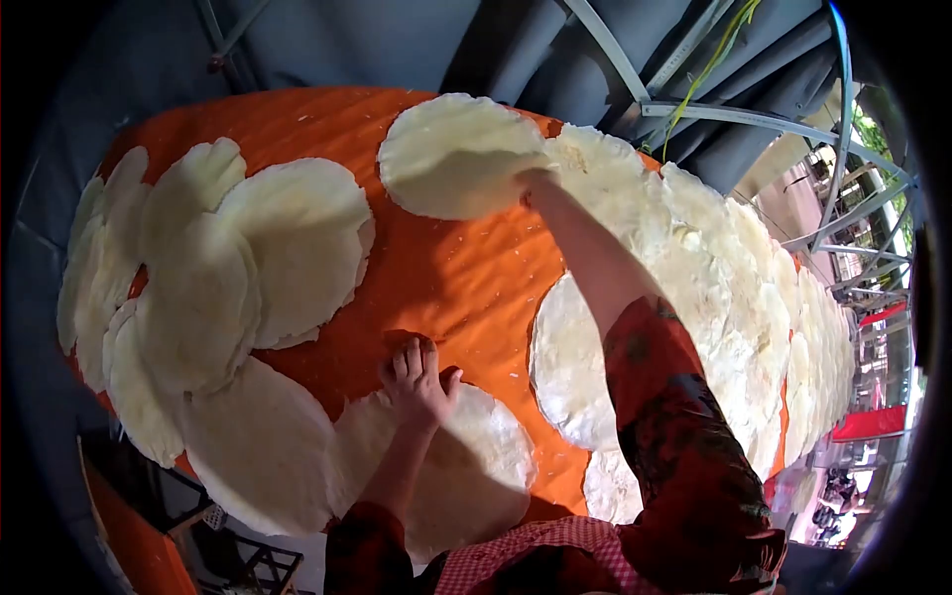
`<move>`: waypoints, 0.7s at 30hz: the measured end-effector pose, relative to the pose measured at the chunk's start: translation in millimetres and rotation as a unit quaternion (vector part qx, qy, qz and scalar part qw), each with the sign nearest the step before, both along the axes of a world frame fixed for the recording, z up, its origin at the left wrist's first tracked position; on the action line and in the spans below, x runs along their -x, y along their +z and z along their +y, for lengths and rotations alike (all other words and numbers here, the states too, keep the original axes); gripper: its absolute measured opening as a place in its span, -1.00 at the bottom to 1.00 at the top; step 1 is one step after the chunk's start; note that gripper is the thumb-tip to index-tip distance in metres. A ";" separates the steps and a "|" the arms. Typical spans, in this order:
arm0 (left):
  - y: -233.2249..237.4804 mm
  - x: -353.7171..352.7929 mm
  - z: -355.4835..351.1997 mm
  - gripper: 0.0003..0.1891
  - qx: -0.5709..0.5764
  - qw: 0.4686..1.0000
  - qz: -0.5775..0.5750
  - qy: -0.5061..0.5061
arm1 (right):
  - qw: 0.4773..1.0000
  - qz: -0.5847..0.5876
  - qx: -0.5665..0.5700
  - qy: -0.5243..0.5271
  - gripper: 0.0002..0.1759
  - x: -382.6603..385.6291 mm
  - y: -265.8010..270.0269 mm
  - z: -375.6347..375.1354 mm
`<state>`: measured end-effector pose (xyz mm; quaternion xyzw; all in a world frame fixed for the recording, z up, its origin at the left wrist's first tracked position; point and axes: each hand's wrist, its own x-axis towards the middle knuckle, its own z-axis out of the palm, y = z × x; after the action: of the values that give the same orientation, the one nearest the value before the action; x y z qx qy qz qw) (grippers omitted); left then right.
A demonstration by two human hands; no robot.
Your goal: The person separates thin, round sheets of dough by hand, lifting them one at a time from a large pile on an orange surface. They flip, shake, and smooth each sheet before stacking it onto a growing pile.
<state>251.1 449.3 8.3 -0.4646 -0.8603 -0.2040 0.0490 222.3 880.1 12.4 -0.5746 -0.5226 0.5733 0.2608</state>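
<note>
Thin, round, pale flatbreads lie over an orange cloth [446,268]. My right hand [536,186] reaches to the far side, its fingers closed at the right edge of one large flatbread [451,154]; shadow blurs the fingertips. A dark shadow falls across the lower half of that round. My left hand [418,382] rests palm down with fingers spread, over the top edge of a near flatbread [476,446], its fingertips reaching onto the orange cloth. Nothing shows in the left hand.
Several overlapping flatbreads [193,297] cover the left side, and a wide layer of flatbreads [714,297] runs along the right. Behind the cloth hang grey sheeting [347,50] and a metal frame [734,114] with a yellow-green cord [704,74]. Dark metal framing [263,555] stands at lower left.
</note>
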 end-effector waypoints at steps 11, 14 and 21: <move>-0.8 -25.6 -7.8 -0.43 -0.175 0.955 -0.241 -0.015 | 0.616 -0.121 -0.637 0.447 -0.75 -146.2 334.4 -203.5; 93.5 -120.6 -43.0 -0.44 -0.390 0.616 -0.683 -0.035 | 0.650 -0.138 -0.538 0.519 -0.67 -238.4 274.4 -298.9; 18.5 -226.6 -155.9 -0.38 -0.276 0.380 -0.869 0.155 | 0.713 -0.174 -0.193 0.652 -0.71 -388.8 61.8 -445.2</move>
<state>477.7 293.4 26.8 0.1478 -0.3856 -0.7114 -0.5686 611.1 434.9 74.1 -0.1181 -0.9027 0.3780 -0.1680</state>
